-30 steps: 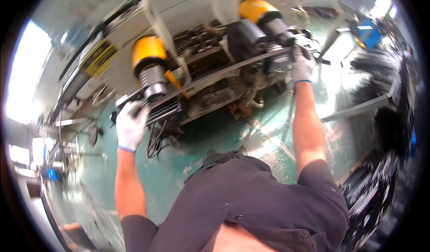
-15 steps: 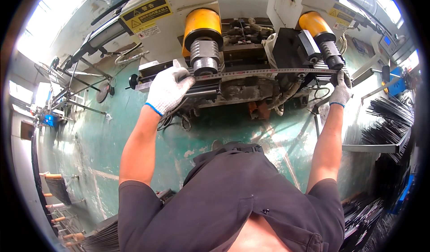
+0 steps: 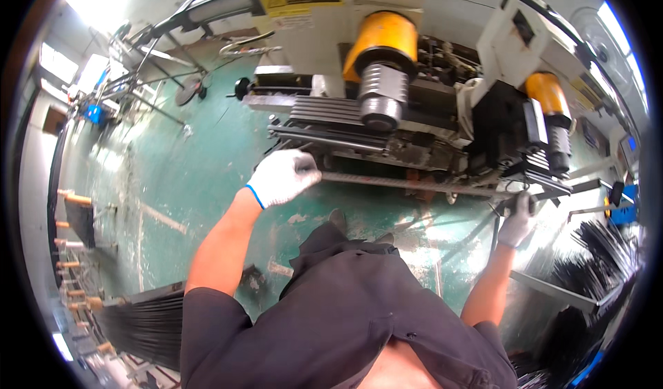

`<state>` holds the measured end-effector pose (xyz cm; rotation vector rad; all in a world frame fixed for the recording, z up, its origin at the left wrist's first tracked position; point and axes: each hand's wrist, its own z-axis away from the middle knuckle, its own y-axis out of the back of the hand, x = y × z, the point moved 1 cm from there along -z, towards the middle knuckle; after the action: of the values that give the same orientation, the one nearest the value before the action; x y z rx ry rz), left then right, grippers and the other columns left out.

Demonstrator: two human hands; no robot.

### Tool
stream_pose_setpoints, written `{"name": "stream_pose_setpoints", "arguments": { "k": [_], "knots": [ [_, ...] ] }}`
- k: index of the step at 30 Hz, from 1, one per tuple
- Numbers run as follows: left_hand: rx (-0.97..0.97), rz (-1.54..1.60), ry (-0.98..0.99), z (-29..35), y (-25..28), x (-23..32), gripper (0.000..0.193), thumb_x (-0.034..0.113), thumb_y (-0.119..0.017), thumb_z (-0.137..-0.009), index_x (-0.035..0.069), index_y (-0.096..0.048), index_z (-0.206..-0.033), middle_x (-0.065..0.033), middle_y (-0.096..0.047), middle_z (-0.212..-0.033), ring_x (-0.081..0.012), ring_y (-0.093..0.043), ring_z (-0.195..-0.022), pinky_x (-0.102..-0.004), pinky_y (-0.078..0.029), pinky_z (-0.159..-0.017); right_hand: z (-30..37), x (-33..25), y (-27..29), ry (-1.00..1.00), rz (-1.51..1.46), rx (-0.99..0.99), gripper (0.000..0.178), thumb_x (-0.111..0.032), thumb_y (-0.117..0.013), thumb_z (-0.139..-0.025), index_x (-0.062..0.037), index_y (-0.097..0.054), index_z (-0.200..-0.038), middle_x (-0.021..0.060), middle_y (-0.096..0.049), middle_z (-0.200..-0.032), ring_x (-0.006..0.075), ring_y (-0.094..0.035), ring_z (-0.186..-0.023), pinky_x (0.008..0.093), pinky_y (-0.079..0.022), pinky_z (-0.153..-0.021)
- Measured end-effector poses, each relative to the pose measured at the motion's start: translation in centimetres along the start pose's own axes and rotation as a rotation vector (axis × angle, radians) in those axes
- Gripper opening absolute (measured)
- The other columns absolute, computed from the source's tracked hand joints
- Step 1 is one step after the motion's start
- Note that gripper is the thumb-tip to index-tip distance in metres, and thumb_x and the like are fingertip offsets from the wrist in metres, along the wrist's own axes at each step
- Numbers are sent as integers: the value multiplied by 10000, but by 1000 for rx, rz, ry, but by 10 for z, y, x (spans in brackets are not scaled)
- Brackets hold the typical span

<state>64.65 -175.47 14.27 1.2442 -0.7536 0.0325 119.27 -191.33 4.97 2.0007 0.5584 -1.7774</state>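
A tape measure [image 3: 407,182] is stretched between my two hands, in front of the machine and below its spindles. My left hand [image 3: 284,177], in a white knit glove with a blue cuff, pinches one end of the blade. At the other end my right hand [image 3: 519,220], gloved too, is closed round the dark tape case, which its fingers mostly cover. Beyond the tape, two ribbed metal spindles [image 3: 382,97] with orange-yellow cylinders [image 3: 389,35] jut toward me from the machine. Slight motion blur softens both hands and the blade.
A slotted metal bed [image 3: 324,110] with rods runs beneath the left spindle. Bundles of thin black rods lie in a metal trough [image 3: 552,289] at right. More black strips [image 3: 141,327] hang on a rack at lower left. A metal frame stand [image 3: 148,85] stands far left on the green floor.
Both hands have drawn the stretched tape off the spindle ends, back toward my body and lower. My view has turned, so the machine sits further right.
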Motion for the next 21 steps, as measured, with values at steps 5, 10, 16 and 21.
{"name": "stream_pose_setpoints", "arguments": {
  "k": [5,10,16,21],
  "knots": [
    [-200,65,280,54,-17,-93,322,345,-764,-952,46,-819,-1056,-200,-786,-1004,-404,-750,-968,-472,-593,-866,153,57,-119,-255,14,-371,197,-210,-724,-1093,-22,-706,-1147,73,-710,-914,164,-670,-781,331,-563,-702],
    [-81,65,344,84,-28,-221,359,379,-756,-964,40,-816,-1067,-214,-793,-1027,-420,-759,-980,-468,-594,-868,233,103,-228,-589,133,-763,206,-201,-710,-1113,5,-707,-1117,80,-727,-901,165,-701,-733,328,-593,-692],
    [-6,198,532,149,-13,-364,378,379,-756,-985,13,-802,-1070,-208,-797,-980,-382,-763,-913,-446,-584,-844,272,154,-324,-551,488,-734,186,-207,-740,-1078,-23,-753,-1107,44,-741,-896,119,-705,-737,302,-572,-652],
    [43,285,644,161,41,-443,336,333,-771,-992,2,-800,-1038,-151,-768,-861,-246,-714,-785,-393,-561,-768,317,165,-379,-655,608,-753,212,-223,-768,-1053,-17,-747,-1097,51,-734,-876,136,-692,-687,324,-559,-620]
  ]
}}
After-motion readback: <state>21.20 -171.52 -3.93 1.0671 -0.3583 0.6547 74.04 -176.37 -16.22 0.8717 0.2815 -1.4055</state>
